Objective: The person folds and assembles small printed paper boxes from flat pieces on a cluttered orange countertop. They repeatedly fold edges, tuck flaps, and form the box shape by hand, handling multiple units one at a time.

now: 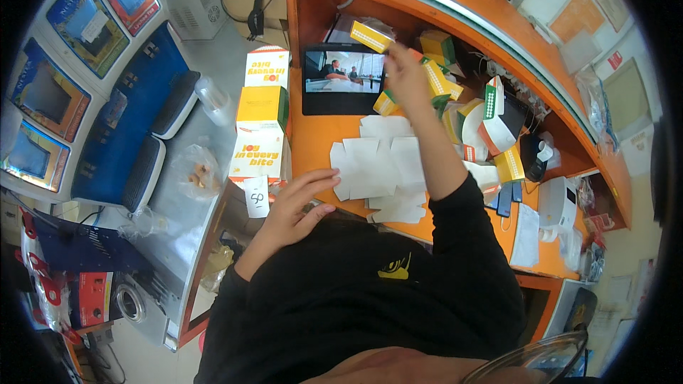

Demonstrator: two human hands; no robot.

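Right hand: Your right hand is raised over the far part of the orange counter, fingers pinched together on one end of a small yellow carton.
Carton's lie: The yellow carton is held in the air just in front of the tablet's upper right corner; its long axis slants from the upper left down to the lower right, the free end pointing up-left toward the counter's back wall, the lower end in your fingertips.
Left hand: Your left hand rests at the counter's near left edge, fingers spread apart and holding nothing, its fingertips just short of the flat white carton blanks.
Blanks: The white blanks lie unfolded and overlapping in the middle of the counter, between your two arms.
Tablet: A dark tablet leans upright at the back of the counter, its screen lit.
Folded stock: A heap of yellow, green and white folded cartons is piled to the right of your raised hand, toward the counter's back right.
Left stack: Taller yellow and white boxes stand in a row along the counter's left edge, with a small paper tag at their near end, just beside your left hand.
Right end: A white card machine sits at the counter's right end.
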